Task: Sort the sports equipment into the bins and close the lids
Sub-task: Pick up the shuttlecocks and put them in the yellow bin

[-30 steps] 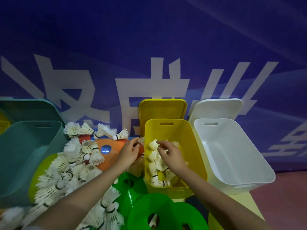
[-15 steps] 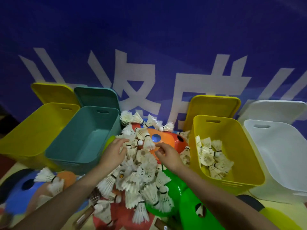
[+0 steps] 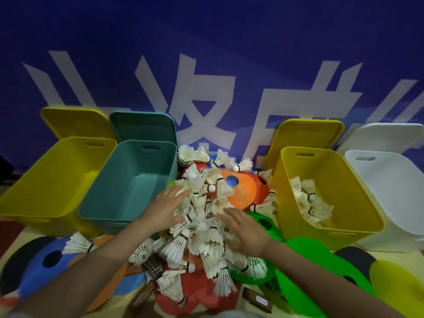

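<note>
The heap of white feathered shuttlecocks (image 3: 202,228) sits dead centre, left hand (image 3: 164,208) at nine o'clock and right hand (image 3: 246,232) at three, both pressing in with fingers spread, the yellow plastic bin (image 3: 330,228) further out at three holding more.

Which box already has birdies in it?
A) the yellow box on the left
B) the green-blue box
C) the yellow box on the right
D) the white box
C: a bunch of white shuttlecocks lies inside the yellow box on the right, while the green-blue box, the white box and the yellow box on the left show only bare insides.
</note>
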A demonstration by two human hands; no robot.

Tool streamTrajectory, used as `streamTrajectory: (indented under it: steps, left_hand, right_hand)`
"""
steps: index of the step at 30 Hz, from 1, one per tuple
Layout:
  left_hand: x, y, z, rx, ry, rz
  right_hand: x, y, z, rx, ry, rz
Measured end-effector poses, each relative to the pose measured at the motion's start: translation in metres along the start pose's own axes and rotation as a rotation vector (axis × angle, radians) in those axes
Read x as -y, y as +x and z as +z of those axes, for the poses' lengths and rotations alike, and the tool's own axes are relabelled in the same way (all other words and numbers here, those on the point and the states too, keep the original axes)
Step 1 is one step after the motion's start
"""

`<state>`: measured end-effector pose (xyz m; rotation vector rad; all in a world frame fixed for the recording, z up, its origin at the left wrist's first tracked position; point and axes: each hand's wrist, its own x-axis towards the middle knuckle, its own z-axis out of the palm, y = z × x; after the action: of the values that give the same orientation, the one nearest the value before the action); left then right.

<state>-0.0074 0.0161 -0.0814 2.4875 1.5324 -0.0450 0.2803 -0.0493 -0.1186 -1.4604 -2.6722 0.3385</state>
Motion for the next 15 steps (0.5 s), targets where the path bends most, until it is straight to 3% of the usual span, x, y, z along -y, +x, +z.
streamTrajectory:
  steps: [6, 9, 15]
  left_hand:
    - [0.004, 0.015, -0.006, 0.029, 0.082, 0.085]
    - [0.007, 0.016, -0.011, -0.011, -0.078, 0.052]
    - [-0.011, 0.017, -0.034, -0.187, -0.436, -0.029]
  right_hand:
    - [-0.003, 0.011, -0.001, -0.041, 0.008, 0.156]
    - [-0.009, 0.006, -0.007, -0.088, 0.119, 0.267]
    - [-0.016, -0.003, -0.035, -0.374, 0.457, 0.379]
